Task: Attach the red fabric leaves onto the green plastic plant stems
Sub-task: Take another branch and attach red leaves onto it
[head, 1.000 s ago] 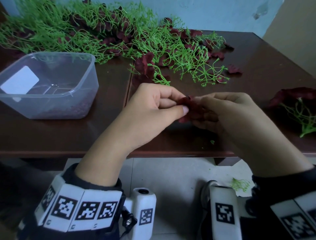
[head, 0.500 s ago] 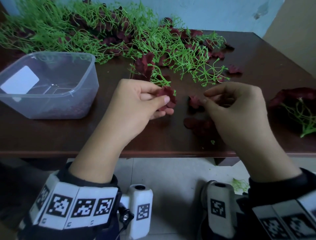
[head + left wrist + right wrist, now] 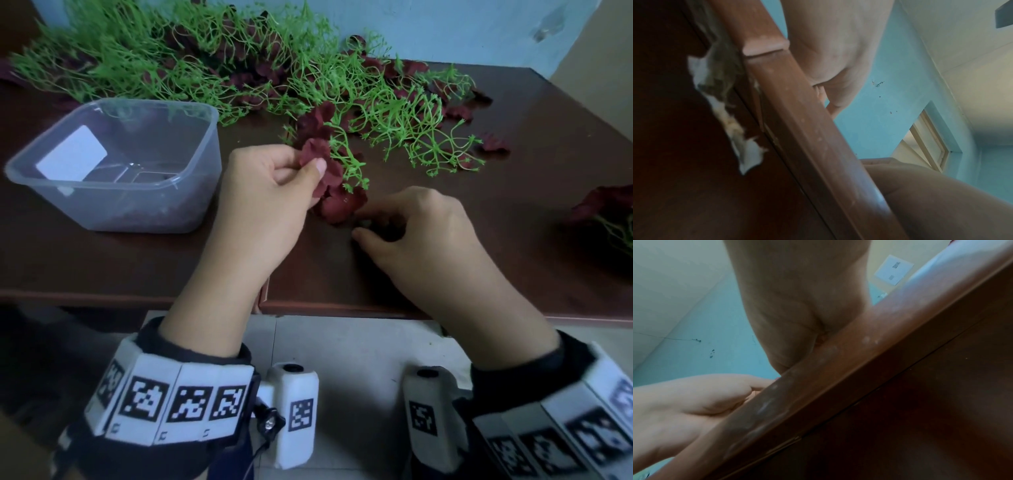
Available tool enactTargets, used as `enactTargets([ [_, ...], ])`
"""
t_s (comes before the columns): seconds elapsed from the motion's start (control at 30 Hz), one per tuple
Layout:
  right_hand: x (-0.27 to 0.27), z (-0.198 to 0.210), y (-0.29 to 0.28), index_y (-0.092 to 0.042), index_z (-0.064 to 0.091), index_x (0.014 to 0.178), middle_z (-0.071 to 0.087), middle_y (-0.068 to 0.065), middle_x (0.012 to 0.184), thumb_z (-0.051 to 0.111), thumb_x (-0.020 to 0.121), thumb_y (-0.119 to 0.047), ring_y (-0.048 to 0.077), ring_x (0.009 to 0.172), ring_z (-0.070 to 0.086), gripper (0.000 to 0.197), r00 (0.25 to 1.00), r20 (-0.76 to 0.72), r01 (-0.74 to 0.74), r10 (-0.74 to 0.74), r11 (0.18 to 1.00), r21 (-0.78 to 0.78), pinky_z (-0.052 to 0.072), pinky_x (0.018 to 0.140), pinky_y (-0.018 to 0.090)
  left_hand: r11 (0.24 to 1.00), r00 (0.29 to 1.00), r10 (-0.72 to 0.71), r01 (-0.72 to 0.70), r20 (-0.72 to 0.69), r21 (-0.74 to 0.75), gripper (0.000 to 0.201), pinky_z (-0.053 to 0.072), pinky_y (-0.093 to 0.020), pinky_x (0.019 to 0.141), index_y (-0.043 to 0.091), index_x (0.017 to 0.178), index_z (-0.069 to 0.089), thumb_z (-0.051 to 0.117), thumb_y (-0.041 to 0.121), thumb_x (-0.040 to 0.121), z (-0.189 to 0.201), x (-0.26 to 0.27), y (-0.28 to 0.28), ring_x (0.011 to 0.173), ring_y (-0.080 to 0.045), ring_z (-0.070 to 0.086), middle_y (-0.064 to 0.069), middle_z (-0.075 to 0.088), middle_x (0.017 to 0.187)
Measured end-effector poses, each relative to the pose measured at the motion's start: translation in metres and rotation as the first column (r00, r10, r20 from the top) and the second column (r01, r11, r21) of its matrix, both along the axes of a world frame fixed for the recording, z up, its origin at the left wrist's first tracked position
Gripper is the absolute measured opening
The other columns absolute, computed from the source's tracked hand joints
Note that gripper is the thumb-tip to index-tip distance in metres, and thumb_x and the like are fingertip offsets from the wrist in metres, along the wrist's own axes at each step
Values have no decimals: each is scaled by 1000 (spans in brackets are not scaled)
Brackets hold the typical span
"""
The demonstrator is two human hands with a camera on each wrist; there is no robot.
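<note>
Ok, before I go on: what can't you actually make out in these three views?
- Head view: whether the right hand holds anything; its curled fingers hide their tips.
- Head view: whether the red leaf pinched by the left hand sits on a green stem; the join is too small.
- Both wrist views: leaves and fingertips, hidden by the table edge.
- Head view: the tub contents, blurred by its cloudy wall.

Dark red leaves, bright green stems (brown table)

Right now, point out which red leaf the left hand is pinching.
The red leaf under the left hand thumb, raised above the table; the other leaves lie loose or among the stems.
</note>
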State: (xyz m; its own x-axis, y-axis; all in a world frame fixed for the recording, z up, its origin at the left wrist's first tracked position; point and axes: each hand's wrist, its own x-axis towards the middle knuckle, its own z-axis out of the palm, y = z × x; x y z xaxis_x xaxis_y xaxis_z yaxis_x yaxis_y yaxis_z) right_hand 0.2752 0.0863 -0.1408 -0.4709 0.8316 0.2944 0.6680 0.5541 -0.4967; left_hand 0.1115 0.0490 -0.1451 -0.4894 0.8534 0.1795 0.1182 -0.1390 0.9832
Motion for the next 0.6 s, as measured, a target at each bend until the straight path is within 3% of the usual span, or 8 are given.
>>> enactTargets([
  [0.1, -3, 2, 2, -30, 79, 96, 52, -21, 72, 74, 85, -26, 13, 84, 57, 13, 1000, 14, -4, 4, 1000, -6, 44, 71, 19, 1000, 1000, -21, 20, -18, -17, 15, 61, -43, 90, 18, 87, 77, 67, 15, 98, -3, -2, 0, 89, -19, 78, -5, 80, 83],
  [0.17, -4, 2, 4, -28, 80, 91, 61, -19, 74, 74, 85, -22, 8, 76, 59, 10, 1000, -6, 11, -11, 1000, -16, 40, 65, 11, 999, 999, -32, 31, -16, -19, 14, 61, -40, 89, 15, 90, 77, 66, 13, 99, -2, -3, -1, 89, -18, 78, -4, 80, 83],
  [0.27, -4, 1, 3, -27, 79, 90, 72, -6, 83, 75, 86, -19, 8, 74, 63, 10, 999, -31, 9, -10, 1000, -17, 45, 68, 14, 998, 998, -65, 65, -7, -16, 14, 62, -34, 84, 10, 93, 76, 64, 11, 100, 0, -5, -4, 89, -16, 78, -5, 80, 84],
  [0.33, -4, 2, 4, -25, 79, 89, 70, -7, 79, 76, 85, -18, 5, 70, 62, 9, 999, -37, 3, -3, 1000, -12, 42, 63, 6, 997, 997, -78, 78, 8, 1, 14, 62, -29, 79, 7, 94, 75, 62, 8, 100, 1, -6, -6, 89, -17, 78, -8, 79, 85],
  [0.47, -1, 4, 5, -19, 73, 88, 63, -15, 74, 79, 81, -15, -3, 72, 59, 10, 997, -76, 10, -14, 999, -45, 39, 61, 1, 995, 995, -93, 92, 34, 30, 14, 60, -25, 73, 1, 97, 73, 61, 6, 101, 2, -9, -7, 85, -21, 78, -12, 79, 86],
  [0.6, 1, 4, 6, -23, 71, 83, 65, -15, 71, 79, 81, -14, 0, 71, 62, 12, 969, -245, 22, -29, 999, -29, 44, 61, 7, 995, 995, -90, 91, -30, 31, 11, 60, -27, 70, 13, 87, 79, 71, 11, 94, 4, -10, -8, 78, -21, 78, -8, 78, 78],
])
